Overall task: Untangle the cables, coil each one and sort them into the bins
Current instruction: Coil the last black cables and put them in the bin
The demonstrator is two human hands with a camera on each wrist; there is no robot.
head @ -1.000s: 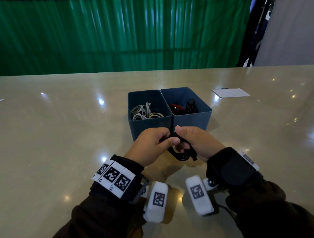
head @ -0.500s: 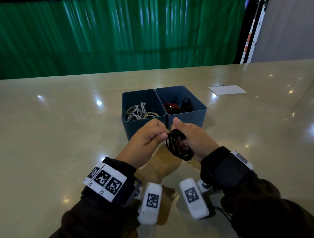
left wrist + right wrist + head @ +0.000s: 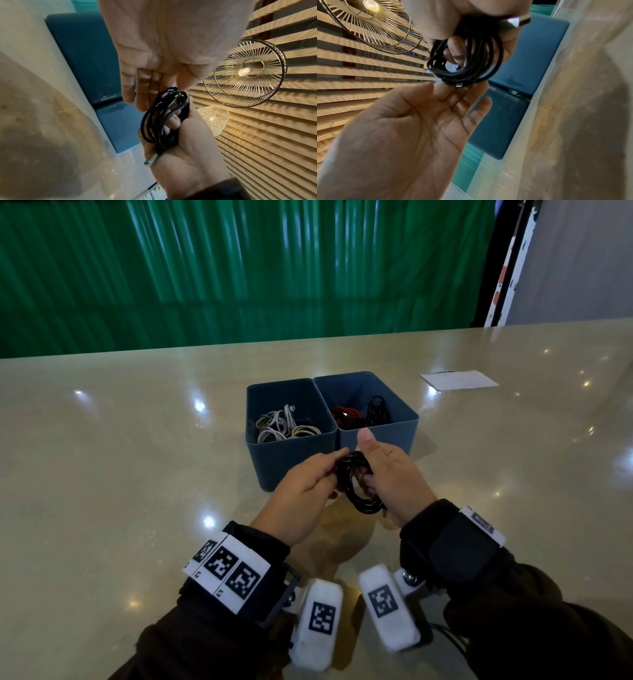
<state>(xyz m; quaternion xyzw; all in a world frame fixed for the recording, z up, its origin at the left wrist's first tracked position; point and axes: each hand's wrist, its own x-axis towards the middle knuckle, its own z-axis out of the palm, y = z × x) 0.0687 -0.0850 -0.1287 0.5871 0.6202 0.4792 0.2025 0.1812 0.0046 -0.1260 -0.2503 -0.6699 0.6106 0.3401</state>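
A black cable coil [image 3: 359, 503] hangs just in front of two blue bins. My right hand [image 3: 366, 460] grips it, fingers curled through the loops and thumb pointing up. A metal USB plug [image 3: 151, 159] sticks out below that fist. My left hand [image 3: 329, 470] lies against the coil's top with relaxed fingers. In the right wrist view the left hand [image 3: 453, 97] shows an open palm, fingertips touching the coil [image 3: 476, 54]. The left bin [image 3: 291, 460] holds white cables [image 3: 284, 426]. The right bin [image 3: 394, 436] holds a red cable [image 3: 346, 414] and a black cable [image 3: 376, 410].
The bins stand side by side mid-table on a glossy beige table [image 3: 137, 457]. A white sheet of paper [image 3: 459, 380] lies at the back right. A green curtain hangs behind the table's far edge.
The loose cable end that my left hand was winding is now tucked into the coil. The left fingers have loosened from a pinch, and my right thumb has lifted upright.
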